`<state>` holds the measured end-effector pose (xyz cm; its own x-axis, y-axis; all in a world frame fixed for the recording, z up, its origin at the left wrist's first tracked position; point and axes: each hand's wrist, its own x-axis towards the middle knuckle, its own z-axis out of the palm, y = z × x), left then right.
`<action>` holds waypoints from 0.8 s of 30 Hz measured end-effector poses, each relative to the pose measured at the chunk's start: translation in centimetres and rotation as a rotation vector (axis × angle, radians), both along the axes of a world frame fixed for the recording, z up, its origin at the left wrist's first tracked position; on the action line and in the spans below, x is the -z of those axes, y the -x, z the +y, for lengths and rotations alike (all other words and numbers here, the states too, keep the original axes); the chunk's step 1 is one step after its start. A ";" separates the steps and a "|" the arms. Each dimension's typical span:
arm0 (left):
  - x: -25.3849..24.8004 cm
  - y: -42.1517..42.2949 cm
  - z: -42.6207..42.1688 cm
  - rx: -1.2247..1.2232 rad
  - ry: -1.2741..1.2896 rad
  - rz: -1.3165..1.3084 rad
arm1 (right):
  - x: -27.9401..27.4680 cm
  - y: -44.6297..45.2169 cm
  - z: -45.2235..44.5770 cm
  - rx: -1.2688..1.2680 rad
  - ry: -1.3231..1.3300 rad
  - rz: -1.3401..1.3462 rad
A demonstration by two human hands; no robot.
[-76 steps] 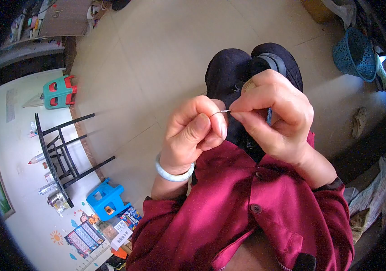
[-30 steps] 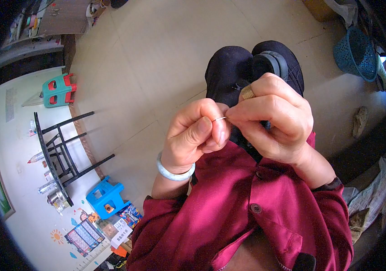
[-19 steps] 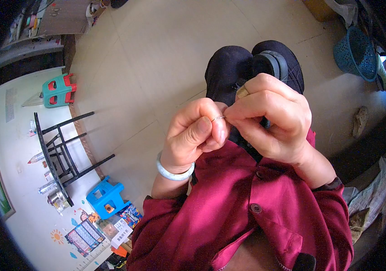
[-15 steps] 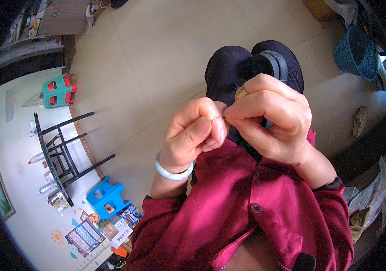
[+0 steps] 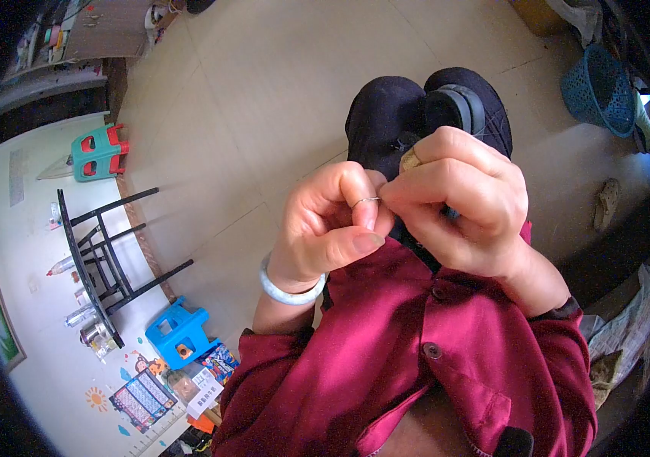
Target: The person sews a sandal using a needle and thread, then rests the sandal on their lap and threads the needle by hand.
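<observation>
A thin, needle-like piece runs from my left index finger to the fingertips of my right hand. My right hand pinches its right end between thumb and index finger. A gold-coloured band shows on a finger of that hand. My left hand, with a pale bangle at the wrist, has its curled index finger against the thin piece, while the thumb stands apart below it. Under both hands are dark trousers and a dark red shirt.
A black table appears sideways at the left, with a blue stool and a green and red stool near it. At the upper right is a blue basket. A shoe lies on the floor at the right.
My left thumb has moved down and away from the index finger, off the thin piece. Compared with the earliest frame, both hands are slightly lower or closer together; my right hand still pinches.
</observation>
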<state>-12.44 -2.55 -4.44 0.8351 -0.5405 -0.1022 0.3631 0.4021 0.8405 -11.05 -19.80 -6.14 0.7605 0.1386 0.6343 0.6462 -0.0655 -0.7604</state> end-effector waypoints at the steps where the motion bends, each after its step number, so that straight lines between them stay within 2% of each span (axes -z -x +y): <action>1: -0.1 0.0 0.0 0.015 0.024 0.021 | -0.1 0.0 0.0 -0.001 0.002 -0.006; 13: 0.0 0.5 0.0 0.012 0.013 0.116 | 0.3 0.0 -0.1 0.039 0.038 0.017; 24: 0.2 0.3 0.0 0.033 0.029 0.103 | 0.3 0.1 -0.1 0.041 0.043 0.024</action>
